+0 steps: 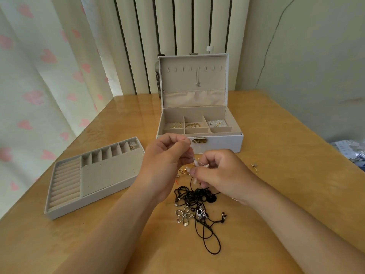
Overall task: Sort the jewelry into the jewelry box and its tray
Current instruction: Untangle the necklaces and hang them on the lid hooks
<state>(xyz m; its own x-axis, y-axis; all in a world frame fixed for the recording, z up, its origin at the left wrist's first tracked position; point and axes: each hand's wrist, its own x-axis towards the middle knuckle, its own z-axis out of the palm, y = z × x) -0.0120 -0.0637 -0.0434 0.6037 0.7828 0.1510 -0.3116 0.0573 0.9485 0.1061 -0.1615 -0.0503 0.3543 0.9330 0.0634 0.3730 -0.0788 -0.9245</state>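
Jewelry box (221, 143): pale grey outside, beige inside, open.

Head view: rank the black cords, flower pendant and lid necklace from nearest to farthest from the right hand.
1. Black cords, just under the right hand, which pinches a bead piece.
2. Flower pendant, nearer the person and to the left.
3. Lid necklace, hanging in the open box lid, far behind.
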